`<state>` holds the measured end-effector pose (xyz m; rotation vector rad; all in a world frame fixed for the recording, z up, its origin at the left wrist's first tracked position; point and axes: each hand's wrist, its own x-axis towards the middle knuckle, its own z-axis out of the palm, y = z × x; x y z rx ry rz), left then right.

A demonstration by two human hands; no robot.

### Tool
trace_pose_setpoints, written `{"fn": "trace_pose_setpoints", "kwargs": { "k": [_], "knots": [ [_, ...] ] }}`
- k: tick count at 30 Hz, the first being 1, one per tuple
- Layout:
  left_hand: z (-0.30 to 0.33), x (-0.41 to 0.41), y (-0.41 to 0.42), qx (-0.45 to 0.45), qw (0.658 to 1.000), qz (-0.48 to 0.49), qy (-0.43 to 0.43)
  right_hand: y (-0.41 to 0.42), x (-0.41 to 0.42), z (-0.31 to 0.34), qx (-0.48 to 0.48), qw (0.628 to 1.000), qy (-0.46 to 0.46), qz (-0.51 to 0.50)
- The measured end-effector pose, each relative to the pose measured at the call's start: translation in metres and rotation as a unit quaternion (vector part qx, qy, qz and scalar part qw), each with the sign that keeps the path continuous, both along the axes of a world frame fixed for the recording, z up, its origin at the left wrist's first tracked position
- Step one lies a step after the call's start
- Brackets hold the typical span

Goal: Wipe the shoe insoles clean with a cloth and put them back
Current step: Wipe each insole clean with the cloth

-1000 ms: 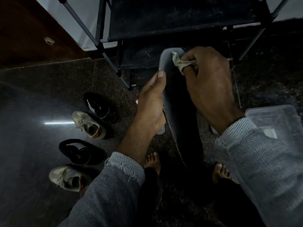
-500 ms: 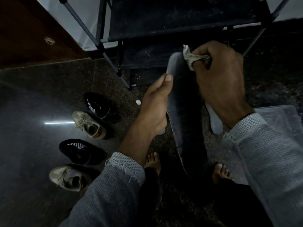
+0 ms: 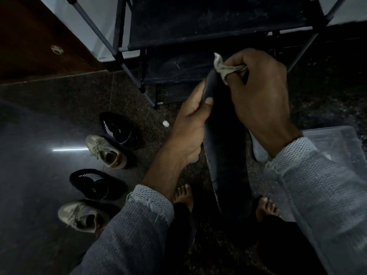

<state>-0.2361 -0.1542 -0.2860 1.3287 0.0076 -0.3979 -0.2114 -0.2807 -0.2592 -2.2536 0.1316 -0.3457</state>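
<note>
— Where is the insole (image 3: 224, 147)?
— Upright over the floor (image 3: 39, 175), the left hand (image 3: 190, 126) curled round its edge.
— And the right hand (image 3: 260, 92)?
— Fingers bunched on the cloth (image 3: 225, 69), pressed to the insole's top end. Four shoes (image 3: 107, 151) lie left.

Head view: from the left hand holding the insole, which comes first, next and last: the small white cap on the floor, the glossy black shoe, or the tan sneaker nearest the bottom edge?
From the left hand:
1. Small white cap, just left of it.
2. Glossy black shoe, farther left.
3. Tan sneaker, far down-left, near the sleeve.
</note>
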Motion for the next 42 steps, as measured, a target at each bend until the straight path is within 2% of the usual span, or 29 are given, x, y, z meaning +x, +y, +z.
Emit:
{"fn": "trace_pose_setpoints", "kwargs": {
  "k": [5, 11, 16, 18, 22, 24, 28, 32, 37, 42],
  "knots": [
    [0.000, 0.001, 0.001, -0.012, 1.000, 0.018, 0.014, 0.016, -0.005, 0.004, -0.007, 0.998, -0.007, 0.068],
    [0.000, -0.001, -0.002, 0.006, 1.000, -0.006, 0.002, -0.007, 0.002, -0.002, -0.024, 1.000, -0.010, -0.010],
    [0.002, 0.000, -0.003, -0.008, 0.999, 0.027, 0.025, 0.015, -0.007, 0.002, 0.011, 0.997, -0.015, 0.080],
    [0.001, 0.001, -0.002, -0.012, 0.999, 0.034, 0.034, 0.015, -0.006, 0.001, 0.054, 0.995, -0.010, 0.088],
    [0.001, 0.004, 0.002, -0.041, 0.995, 0.073, 0.061, -0.007, 0.003, 0.005, 0.178, 0.983, -0.022, 0.032],
    [0.002, 0.007, 0.004, -0.038, 0.992, 0.099, 0.071, -0.018, 0.003, 0.010, 0.219, 0.975, 0.012, 0.027],
    [0.005, 0.012, 0.009, -0.049, 0.983, 0.144, 0.100, -0.026, -0.010, 0.010, 0.291, 0.942, 0.143, 0.087],
    [0.010, 0.012, 0.009, -0.070, 0.979, 0.156, 0.111, -0.027, -0.021, 0.010, 0.242, 0.923, 0.248, 0.169],
    [0.012, 0.013, 0.007, -0.110, 0.970, 0.179, 0.125, -0.033, -0.029, 0.006, 0.169, 0.914, 0.296, 0.220],
    [0.012, 0.013, -0.001, -0.114, 0.970, 0.175, 0.128, -0.037, -0.029, 0.006, 0.183, 0.925, 0.273, 0.190]
  ]
}}
